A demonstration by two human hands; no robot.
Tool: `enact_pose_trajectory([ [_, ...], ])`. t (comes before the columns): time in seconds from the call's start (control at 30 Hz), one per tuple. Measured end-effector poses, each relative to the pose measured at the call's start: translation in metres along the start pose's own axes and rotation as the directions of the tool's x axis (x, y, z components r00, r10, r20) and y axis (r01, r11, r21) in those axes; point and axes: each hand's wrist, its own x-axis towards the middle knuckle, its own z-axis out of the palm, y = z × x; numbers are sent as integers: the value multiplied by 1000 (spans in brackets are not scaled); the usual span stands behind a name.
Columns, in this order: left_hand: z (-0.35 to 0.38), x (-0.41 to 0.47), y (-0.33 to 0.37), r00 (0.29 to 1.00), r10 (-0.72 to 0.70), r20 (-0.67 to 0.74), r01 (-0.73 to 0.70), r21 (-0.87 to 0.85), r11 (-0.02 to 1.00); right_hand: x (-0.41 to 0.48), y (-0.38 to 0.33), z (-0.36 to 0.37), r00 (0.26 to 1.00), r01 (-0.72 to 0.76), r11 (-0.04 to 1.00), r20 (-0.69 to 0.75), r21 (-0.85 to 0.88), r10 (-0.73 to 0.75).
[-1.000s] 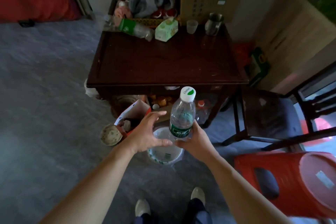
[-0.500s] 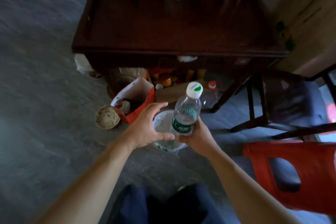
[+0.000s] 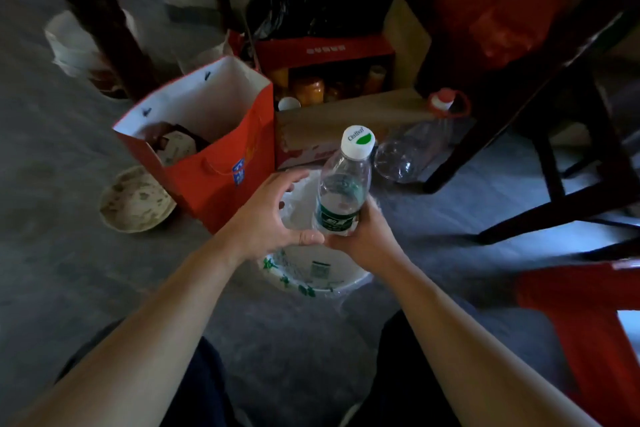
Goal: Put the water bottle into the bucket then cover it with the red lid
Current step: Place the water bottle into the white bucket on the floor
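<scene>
A clear water bottle [image 3: 343, 180] with a white cap and green label stands upright in my right hand [image 3: 363, 236], which grips its lower part. It hangs just above the open mouth of a white bucket [image 3: 311, 274] with green print, standing on the grey floor between my knees. My left hand [image 3: 270, 218] hovers open beside the bottle over the bucket's left rim, fingers spread and curved, thumb close to the bottle's base. No red lid is visible.
A red paper bag [image 3: 214, 146] stands left of the bucket, with a dirty bowl [image 3: 136, 199] beside it. Behind are a cardboard box [image 3: 332, 128], an empty clear bottle [image 3: 412, 152], dark table and chair legs [image 3: 519, 135], and a red stool [image 3: 581, 322] at right.
I have bent lower and closer to the floor; the tabletop has left the view. Both hands and the bottle have come down nearer the bucket's mouth.
</scene>
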Motion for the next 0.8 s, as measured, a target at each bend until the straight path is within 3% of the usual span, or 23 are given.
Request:
enact_pose_trajectory([
  [0.23,22,8,-62,999,-29,-22,30,22,999,33,67,47,999,-27,1000,31,-1,27],
  [0.4,23,1,-70,993,-115,15,114,51,992,34,81,62,987,-133,988,82,-75,139],
  [0.8,46,48,-98,992,-104,-70,108,64,992,93,119,86,964,-217,959,117,-184,241],
])
